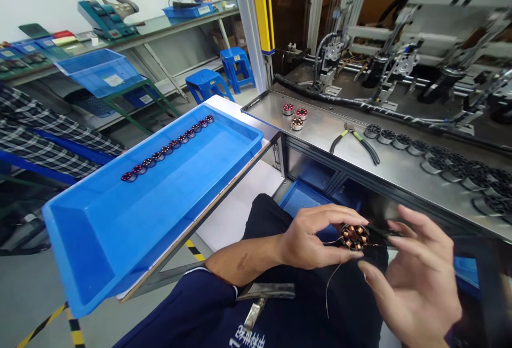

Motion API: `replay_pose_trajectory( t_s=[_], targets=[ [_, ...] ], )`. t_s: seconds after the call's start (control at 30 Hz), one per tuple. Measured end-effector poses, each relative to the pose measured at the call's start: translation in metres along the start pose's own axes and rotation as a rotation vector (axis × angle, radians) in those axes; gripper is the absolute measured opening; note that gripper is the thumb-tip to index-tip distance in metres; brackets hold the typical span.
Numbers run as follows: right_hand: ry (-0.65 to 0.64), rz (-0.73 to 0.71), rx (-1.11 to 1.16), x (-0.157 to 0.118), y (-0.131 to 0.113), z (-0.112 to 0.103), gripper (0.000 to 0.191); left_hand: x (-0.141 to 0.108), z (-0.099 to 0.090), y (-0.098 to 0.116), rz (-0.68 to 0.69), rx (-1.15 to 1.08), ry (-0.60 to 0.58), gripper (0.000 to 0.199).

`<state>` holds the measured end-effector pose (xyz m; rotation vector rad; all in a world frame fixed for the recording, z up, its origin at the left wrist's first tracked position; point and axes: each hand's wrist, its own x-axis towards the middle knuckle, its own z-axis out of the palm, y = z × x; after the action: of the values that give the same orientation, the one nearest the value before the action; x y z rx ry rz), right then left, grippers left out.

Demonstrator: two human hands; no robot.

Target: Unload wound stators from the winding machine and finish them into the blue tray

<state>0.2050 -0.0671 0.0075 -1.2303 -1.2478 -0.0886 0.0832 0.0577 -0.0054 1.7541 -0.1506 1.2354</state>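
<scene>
Above my lap, my left hand (320,237) grips a round copper-wound motor part (354,237) by its rim between thumb and fingers. Thin loose wires stick out on both sides of the part, and one hangs below it. Just to the right of it is my right hand (418,273), fingers spread and slightly blurred, with its thumb near the part's lower edge. A thin dark strand shows by its fingertips; whether they touch it is unclear.
Cutting pliers (354,140) lie on the metal bench (316,137), near three wound parts (297,123) and several dark rings (418,148). At left, a blue tray (160,220) holds a row of wound parts (166,150). Machinery (400,65) stands behind; a person's plaid sleeve (52,134) shows far left.
</scene>
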Motion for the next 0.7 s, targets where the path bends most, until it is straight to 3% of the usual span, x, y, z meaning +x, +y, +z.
replay_pose_trajectory(
  t_s=[0.1, 0.23, 0.37, 0.5, 0.6, 0.7],
  targets=[
    [-0.072, -0.023, -0.134, 0.006, -0.009, -0.003, 0.022, 0.001, 0.000, 0.001, 0.007, 0.018, -0.028, 0.050],
    [0.000, 0.160, -0.073, 0.002, -0.011, -0.004, 0.006, 0.001, 0.001, 0.001, 0.012, -0.032, 0.001, 0.055],
    [-0.032, 0.407, 0.050, -0.005, -0.004, -0.003, 0.014, 0.000, 0.001, 0.001, -0.072, -0.175, 0.043, 0.056],
    [0.034, 0.594, 0.174, -0.006, 0.005, 0.000, 0.020, -0.001, 0.003, 0.000, -0.195, -0.317, 0.050, 0.052],
    [0.087, 0.622, 0.382, -0.006, 0.008, 0.002, 0.017, -0.001, 0.003, 0.000, -0.263, -0.351, 0.066, 0.051],
    [-0.034, 0.637, 0.470, -0.008, 0.009, 0.000, 0.032, 0.001, 0.001, 0.000, -0.282, -0.351, 0.084, 0.051]
  ],
)
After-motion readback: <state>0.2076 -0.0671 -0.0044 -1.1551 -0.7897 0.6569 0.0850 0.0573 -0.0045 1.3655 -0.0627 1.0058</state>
